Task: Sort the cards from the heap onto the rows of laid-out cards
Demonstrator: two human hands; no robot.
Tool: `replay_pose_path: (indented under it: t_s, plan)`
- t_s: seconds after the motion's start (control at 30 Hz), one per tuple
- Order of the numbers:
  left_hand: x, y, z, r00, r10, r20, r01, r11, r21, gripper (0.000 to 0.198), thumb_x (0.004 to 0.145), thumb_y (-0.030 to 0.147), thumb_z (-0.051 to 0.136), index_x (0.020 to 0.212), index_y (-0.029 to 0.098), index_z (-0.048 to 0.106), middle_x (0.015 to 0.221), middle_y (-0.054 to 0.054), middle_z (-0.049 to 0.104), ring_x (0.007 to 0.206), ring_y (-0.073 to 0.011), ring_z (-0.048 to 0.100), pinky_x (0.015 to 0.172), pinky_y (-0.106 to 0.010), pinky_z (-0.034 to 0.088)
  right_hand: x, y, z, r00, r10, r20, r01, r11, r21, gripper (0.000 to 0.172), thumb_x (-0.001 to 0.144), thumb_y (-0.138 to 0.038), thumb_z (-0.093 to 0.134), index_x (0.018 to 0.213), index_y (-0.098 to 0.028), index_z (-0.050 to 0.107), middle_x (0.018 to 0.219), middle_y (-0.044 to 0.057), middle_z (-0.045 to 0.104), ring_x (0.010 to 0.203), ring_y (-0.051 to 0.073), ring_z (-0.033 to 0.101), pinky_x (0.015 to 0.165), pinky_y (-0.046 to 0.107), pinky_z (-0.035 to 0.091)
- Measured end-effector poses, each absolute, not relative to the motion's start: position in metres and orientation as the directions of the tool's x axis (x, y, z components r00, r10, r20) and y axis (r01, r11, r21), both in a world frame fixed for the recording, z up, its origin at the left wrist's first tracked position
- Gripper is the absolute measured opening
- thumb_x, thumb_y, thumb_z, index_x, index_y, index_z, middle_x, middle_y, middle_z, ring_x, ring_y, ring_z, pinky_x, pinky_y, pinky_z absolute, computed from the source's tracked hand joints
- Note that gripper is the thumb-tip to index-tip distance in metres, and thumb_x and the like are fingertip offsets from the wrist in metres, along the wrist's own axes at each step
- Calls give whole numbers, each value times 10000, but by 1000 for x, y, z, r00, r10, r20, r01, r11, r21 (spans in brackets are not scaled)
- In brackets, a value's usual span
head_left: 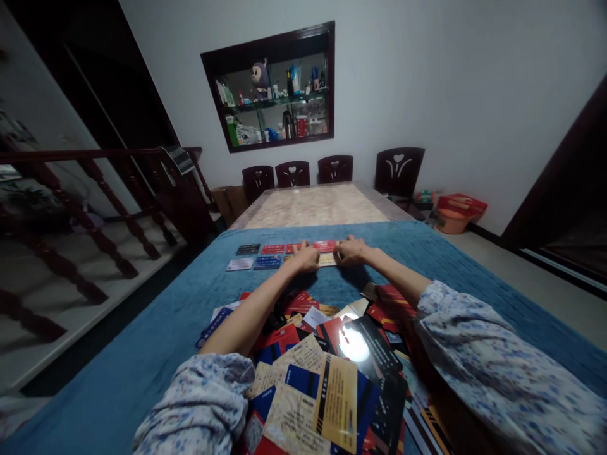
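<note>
A pale yellow card (327, 260) lies between my two hands in the lower of two card rows on a blue cloth. My left hand (307, 259) has curled fingers at its left end; my right hand (351, 251) grips the right end. Just above it is a red card (324, 245), close to my fingertips. To the left in the upper row are a black card (248, 249) and a red-and-white card (273, 249). Below them lie a whitish card (239, 265) and a blue card (267, 262). My left hand partly covers other cards.
A loose heap of overlapping cards (308, 404) spreads under my forearms near the front. The blue cloth (156, 341) covers the near table; beyond it shows the patterned tabletop (317, 203). Dark chairs (399, 169) stand behind, and a wooden railing (80, 218) runs at left.
</note>
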State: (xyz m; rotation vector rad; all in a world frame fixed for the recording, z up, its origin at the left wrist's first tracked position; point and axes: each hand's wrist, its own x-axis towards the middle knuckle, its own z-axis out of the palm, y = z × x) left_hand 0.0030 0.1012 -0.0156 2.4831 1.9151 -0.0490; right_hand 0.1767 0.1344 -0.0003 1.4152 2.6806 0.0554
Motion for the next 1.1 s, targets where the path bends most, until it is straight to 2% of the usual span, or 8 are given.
replay_pose_path:
  t_s: [0.2, 0.43, 0.63, 0.9, 1.1]
  plan:
    - [3, 105, -17, 246, 969, -38, 969, -246, -3, 246, 758, 152, 561, 940, 196, 720, 1222, -156, 616, 1252, -389, 394, 1015, -692, 300, 175, 131, 1, -567, 819, -91, 811, 574, 110, 354, 859, -314, 478, 1098, -210, 718, 1287, 154, 638, 1181, 347, 527, 913, 482, 462]
    - [4, 103, -15, 266, 961, -81, 962, -269, -35, 222, 790, 128, 544, 942, 157, 703, 1255, -166, 576, 1269, -375, 401, 1039, -653, 318, 170, 131, 3, -556, 823, -116, 811, 568, 142, 345, 840, -280, 494, 1086, -208, 726, 1225, 148, 670, 1155, 319, 571, 895, 428, 500]
    - [10, 99, -15, 216, 970, -113, 974, -221, -38, 300, 758, 106, 543, 1019, 176, 673, 1308, -167, 540, 1321, -380, 376, 1056, -686, 296, 166, 138, -2, -563, 817, -122, 803, 576, 150, 341, 797, -275, 560, 1071, -167, 731, 1206, 177, 679, 1146, 322, 594, 875, 387, 508]
    - [12, 100, -18, 188, 977, -101, 982, -188, 7, 368, 704, 95, 573, 1048, 171, 678, 1335, -190, 527, 1359, -418, 333, 1058, -715, 269, 165, 139, -4, -562, 817, -131, 803, 576, 152, 323, 774, -280, 577, 1031, -182, 746, 1182, 172, 697, 1128, 334, 608, 861, 401, 513]
    - [12, 90, -7, 236, 972, -15, 970, -236, -62, 368, 768, 142, 558, 1118, 181, 663, 1328, -174, 539, 1361, -376, 331, 1078, -653, 269, 168, 138, -3, -554, 823, -128, 812, 568, 139, 334, 781, -302, 574, 1053, -204, 740, 1194, 145, 688, 1135, 333, 593, 853, 413, 509]
